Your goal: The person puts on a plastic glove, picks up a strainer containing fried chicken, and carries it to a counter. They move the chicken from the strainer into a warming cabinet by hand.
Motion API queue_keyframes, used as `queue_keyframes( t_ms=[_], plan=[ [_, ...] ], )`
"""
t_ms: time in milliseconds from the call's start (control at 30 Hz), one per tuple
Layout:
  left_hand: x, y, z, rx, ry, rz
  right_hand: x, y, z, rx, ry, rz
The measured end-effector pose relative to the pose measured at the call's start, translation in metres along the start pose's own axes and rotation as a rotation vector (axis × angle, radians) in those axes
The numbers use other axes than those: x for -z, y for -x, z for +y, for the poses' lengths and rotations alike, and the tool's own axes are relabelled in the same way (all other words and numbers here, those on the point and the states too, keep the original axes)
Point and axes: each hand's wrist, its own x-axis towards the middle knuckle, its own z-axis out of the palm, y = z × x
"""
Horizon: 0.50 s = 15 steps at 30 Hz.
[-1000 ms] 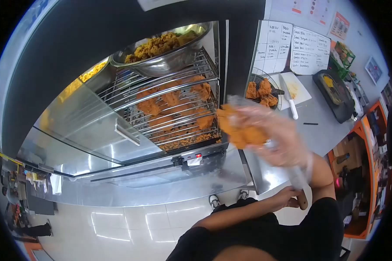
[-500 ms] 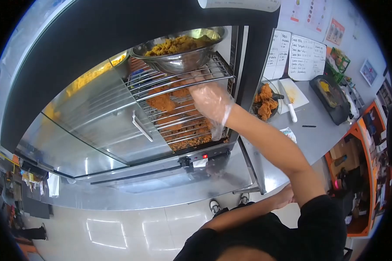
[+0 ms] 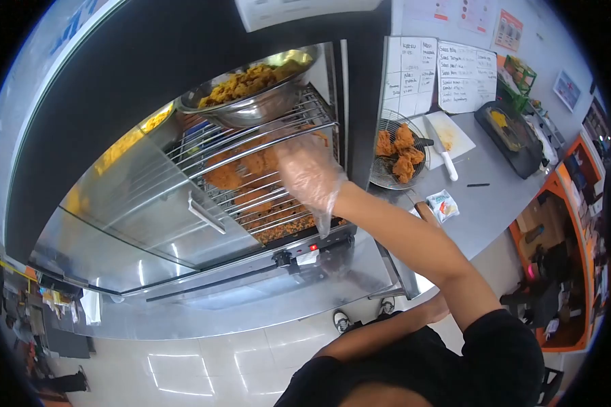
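Observation:
My right hand (image 3: 309, 173), in a clear plastic glove, reaches into the open front of a glass warming cabinet (image 3: 139, 220). It is at the wire rack (image 3: 278, 141), right beside pieces of fried chicken (image 3: 256, 161). Its fingers are mostly hidden by the rack bars and the glove, so I cannot tell if they hold a piece. Above it, a metal bowl (image 3: 251, 112) filled with yellow-brown crumbly food sits on the upper rack. My left hand (image 3: 438, 310) is low by my body, its fingers hidden behind my right arm.
On the steel counter (image 3: 485, 203) to the right are a wire strainer (image 3: 380, 178) of fried chicken, a white-handled knife (image 3: 448, 163) on a cutting board (image 3: 460, 139), a small packet (image 3: 442, 205) and a black tray (image 3: 516, 146). A sliding glass door (image 3: 190, 197) covers the cabinet's left side.
The view has shifted, showing more of the counter and strainer. My right hand has drawn back slightly from the chicken on the rack. My left hand stays by my body.

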Motion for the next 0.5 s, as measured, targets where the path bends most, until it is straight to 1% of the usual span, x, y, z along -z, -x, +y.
queue_keyframes(
  t_ms=[33,67,100,167,233,300,333,367,433,467,500],
  plan=[
    [0.001,-0.001,-0.001,-0.01,-0.009,-0.001,-0.004,0.001,0.001,0.069,0.022,0.078],
    [0.001,-0.002,-0.004,-0.02,-0.015,-0.007,0.006,-0.001,-0.002,-0.019,-0.06,-0.072],
    [0.003,-0.003,-0.005,-0.035,-0.02,-0.01,0.014,-0.003,-0.005,-0.031,-0.059,-0.065],
    [0.007,-0.003,-0.01,-0.092,-0.054,-0.042,0.026,0.003,-0.009,-0.04,-0.091,-0.125],
    [0.006,0.003,-0.008,-0.116,-0.117,-0.053,0.031,0.033,-0.012,0.132,-0.036,0.086],
    [0.02,-0.019,-0.019,0.042,-0.064,0.23,0.062,0.06,-0.017,0.344,-0.061,0.245],
    [-0.014,-0.005,0.009,0.063,-0.071,0.241,0.084,0.081,-0.016,0.33,-0.143,0.036],
    [-0.022,0.004,0.015,0.076,-0.063,0.232,0.106,0.105,-0.006,0.317,-0.234,-0.172],
    [-0.027,0.007,0.027,0.052,-0.06,0.129,0.128,0.139,0.03,0.294,-0.107,-0.565],
    [-0.028,0.006,0.026,0.083,-0.09,0.207,0.14,0.141,0.049,0.214,-0.01,-0.75],
    [-0.032,0.009,0.028,0.083,-0.088,0.207,0.151,0.136,0.074,0.131,0.085,-0.932]
  ],
)
